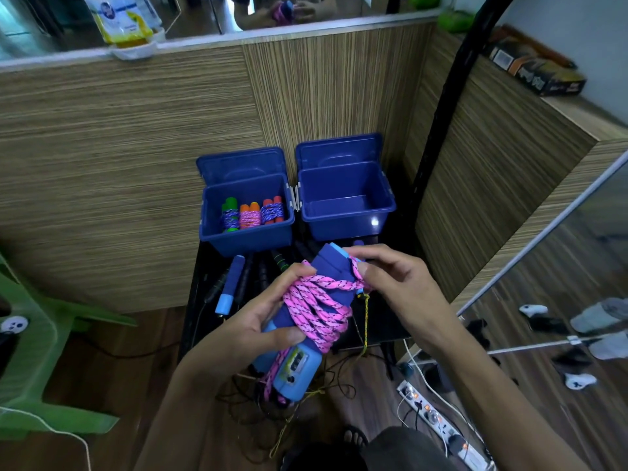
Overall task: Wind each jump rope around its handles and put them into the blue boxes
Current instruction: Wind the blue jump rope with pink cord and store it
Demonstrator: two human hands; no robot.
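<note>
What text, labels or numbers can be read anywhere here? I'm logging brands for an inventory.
None can be read.
Yellow and white packet on the ledge: print blurred.
Dark carton on the right counter: lettering too blurred.
Counter window on the blue handles in the left hand: digits unreadable.

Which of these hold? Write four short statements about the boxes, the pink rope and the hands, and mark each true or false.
1. The left blue plastic box holds three wound jump ropes. True.
2. The right blue plastic box holds two ropes. False: no rope shows in it.
3. The left hand grips the blue handles wrapped in pink braided rope. True.
4. The right hand rests flat on the table. False: its fingers pinch the rope near the handle tops.
</note>
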